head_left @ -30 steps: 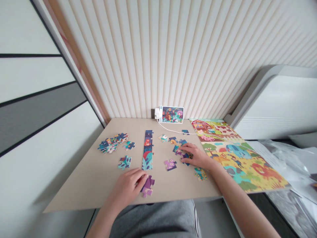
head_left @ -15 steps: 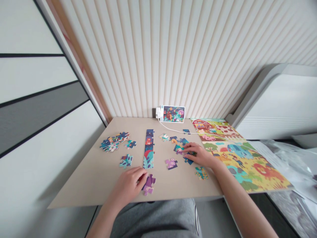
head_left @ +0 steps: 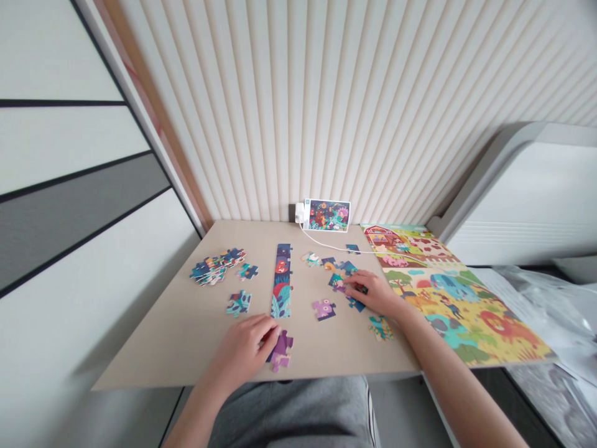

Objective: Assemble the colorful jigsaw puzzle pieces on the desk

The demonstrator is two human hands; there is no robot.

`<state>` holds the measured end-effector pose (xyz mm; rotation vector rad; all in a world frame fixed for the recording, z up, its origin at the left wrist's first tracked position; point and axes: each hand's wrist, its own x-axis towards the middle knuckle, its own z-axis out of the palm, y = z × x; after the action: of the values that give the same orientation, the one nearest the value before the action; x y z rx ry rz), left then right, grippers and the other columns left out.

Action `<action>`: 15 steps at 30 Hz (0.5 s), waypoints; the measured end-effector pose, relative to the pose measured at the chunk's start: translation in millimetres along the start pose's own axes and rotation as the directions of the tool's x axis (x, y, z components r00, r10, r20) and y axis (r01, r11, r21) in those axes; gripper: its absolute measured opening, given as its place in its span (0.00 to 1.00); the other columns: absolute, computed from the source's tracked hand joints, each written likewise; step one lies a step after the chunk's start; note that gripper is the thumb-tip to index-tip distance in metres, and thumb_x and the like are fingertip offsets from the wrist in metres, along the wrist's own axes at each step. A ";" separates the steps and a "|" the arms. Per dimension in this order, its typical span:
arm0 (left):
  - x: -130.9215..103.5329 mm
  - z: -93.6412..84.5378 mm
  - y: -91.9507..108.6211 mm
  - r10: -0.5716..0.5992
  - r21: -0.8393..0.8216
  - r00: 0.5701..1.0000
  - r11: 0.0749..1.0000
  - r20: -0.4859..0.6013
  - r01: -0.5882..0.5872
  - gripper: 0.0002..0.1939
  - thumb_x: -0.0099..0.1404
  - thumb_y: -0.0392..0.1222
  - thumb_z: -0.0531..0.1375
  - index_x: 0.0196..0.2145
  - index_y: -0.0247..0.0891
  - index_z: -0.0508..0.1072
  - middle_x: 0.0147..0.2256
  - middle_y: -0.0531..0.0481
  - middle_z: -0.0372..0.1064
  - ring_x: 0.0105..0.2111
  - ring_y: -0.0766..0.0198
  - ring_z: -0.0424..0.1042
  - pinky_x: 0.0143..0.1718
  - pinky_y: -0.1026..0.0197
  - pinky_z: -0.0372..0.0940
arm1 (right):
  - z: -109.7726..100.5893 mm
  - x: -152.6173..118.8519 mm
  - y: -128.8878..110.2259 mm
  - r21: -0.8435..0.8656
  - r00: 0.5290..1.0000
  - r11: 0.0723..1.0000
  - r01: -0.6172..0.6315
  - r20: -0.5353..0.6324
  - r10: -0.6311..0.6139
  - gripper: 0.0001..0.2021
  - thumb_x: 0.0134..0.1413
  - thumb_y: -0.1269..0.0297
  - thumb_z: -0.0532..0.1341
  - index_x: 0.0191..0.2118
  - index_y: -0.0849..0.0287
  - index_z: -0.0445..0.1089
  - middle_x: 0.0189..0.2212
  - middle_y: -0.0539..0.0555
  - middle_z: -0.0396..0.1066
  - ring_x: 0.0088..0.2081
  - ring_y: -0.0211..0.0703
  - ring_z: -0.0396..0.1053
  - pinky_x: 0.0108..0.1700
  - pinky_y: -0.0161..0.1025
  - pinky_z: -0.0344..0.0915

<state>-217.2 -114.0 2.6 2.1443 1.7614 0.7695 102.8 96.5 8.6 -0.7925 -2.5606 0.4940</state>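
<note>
My left hand point(head_left: 247, 345) rests at the table's near edge, fingers curled, thumb and fingertips on the upper left of a purple puzzle piece point(head_left: 282, 350) and partly covering it. Just beyond it lies an upright strip of joined puzzle pieces point(head_left: 281, 283) in dark blue, red and teal. My right hand point(head_left: 374, 292) is bent over a loose cluster; its fingertips close on the edge of a teal and pink puzzle piece point(head_left: 336, 282). Under that hand a dark blue puzzle piece point(head_left: 356, 304) shows in part. Nearby lie a pink-purple piece point(head_left: 324, 309) and a teal-yellow piece point(head_left: 381, 328).
A heap of puzzle pieces point(head_left: 215, 267) lies at the left, with two single pieces beside it. A picture card point(head_left: 327, 215) leans on the ribbed wall by a white charger point(head_left: 299, 213), whose cable crosses the table. Finished animal puzzles point(head_left: 459, 305) cover the right side.
The right hand's fingers have shifted slightly over the cluster. The left hand stays on the purple piece. The whole view has moved a little.
</note>
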 end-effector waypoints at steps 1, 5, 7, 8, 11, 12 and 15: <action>-0.2 0.0 0.0 -0.004 0.003 1.000 1.000 0.004 0.004 0.12 0.74 0.43 0.52 0.33 0.41 0.70 0.31 0.49 0.72 0.32 0.61 0.72 0.37 0.60 0.64 | 0.6 -0.1 0.1 0.000 1.000 1.000 0.005 0.000 -0.005 0.13 0.65 0.53 0.60 0.48 0.52 0.77 0.35 0.55 0.74 0.38 0.48 0.72 0.44 0.45 0.70; -0.7 -0.8 0.4 -0.003 0.007 1.000 1.000 0.000 0.003 0.13 0.74 0.43 0.51 0.34 0.41 0.72 0.32 0.49 0.72 0.34 0.61 0.72 0.38 0.59 0.65 | 2.6 -0.2 -2.4 -0.010 0.999 0.999 0.042 -0.021 -0.042 0.10 0.65 0.55 0.61 0.43 0.51 0.78 0.40 0.57 0.73 0.43 0.50 0.72 0.49 0.49 0.69; -0.4 -1.2 0.2 0.018 0.018 0.999 1.000 -0.028 -0.018 0.12 0.74 0.42 0.51 0.36 0.41 0.73 0.35 0.47 0.72 0.37 0.60 0.72 0.41 0.58 0.66 | 3.5 0.4 -5.1 -0.035 0.997 0.997 0.062 -0.033 -0.063 0.10 0.65 0.56 0.61 0.42 0.51 0.78 0.43 0.57 0.73 0.44 0.50 0.72 0.51 0.50 0.69; -0.1 -1.2 0.0 0.030 0.031 0.998 0.999 -0.048 -0.029 0.12 0.74 0.42 0.51 0.38 0.41 0.74 0.37 0.46 0.72 0.39 0.59 0.72 0.44 0.57 0.66 | 3.9 0.8 -6.4 -0.049 0.997 0.996 0.072 -0.036 -0.074 0.09 0.64 0.57 0.61 0.42 0.51 0.78 0.43 0.58 0.72 0.45 0.51 0.71 0.52 0.51 0.68; 1.3 0.4 -1.9 0.062 0.099 0.991 0.994 -0.122 -0.050 0.12 0.74 0.41 0.52 0.48 0.42 0.74 0.46 0.44 0.72 0.49 0.55 0.70 0.53 0.51 0.64 | 4.9 2.1 -8.9 -0.078 0.994 0.992 0.096 -0.041 -0.100 0.08 0.64 0.58 0.61 0.40 0.51 0.78 0.45 0.58 0.72 0.46 0.51 0.71 0.52 0.52 0.68; 1.7 1.4 -2.8 0.070 0.124 0.988 0.991 -0.137 -0.052 0.13 0.73 0.41 0.53 0.51 0.43 0.73 0.50 0.43 0.71 0.52 0.54 0.69 0.56 0.50 0.63 | 5.2 2.4 -9.2 -0.081 0.994 0.991 0.102 -0.042 -0.106 0.08 0.64 0.58 0.61 0.40 0.51 0.77 0.45 0.58 0.72 0.46 0.51 0.70 0.52 0.52 0.68; 2.9 5.3 -5.9 0.072 0.185 0.988 0.982 -0.140 -0.045 0.17 0.73 0.42 0.54 0.56 0.44 0.71 0.56 0.43 0.68 0.57 0.51 0.66 0.60 0.46 0.60 | 5.9 2.6 -8.8 -0.082 0.993 0.991 0.105 -0.040 -0.108 0.09 0.65 0.57 0.60 0.40 0.51 0.77 0.45 0.58 0.72 0.46 0.51 0.70 0.52 0.52 0.68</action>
<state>-218.8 -109.2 -4.1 2.3198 1.9160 0.8291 94.0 90.0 8.2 -0.6811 -2.5792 0.3393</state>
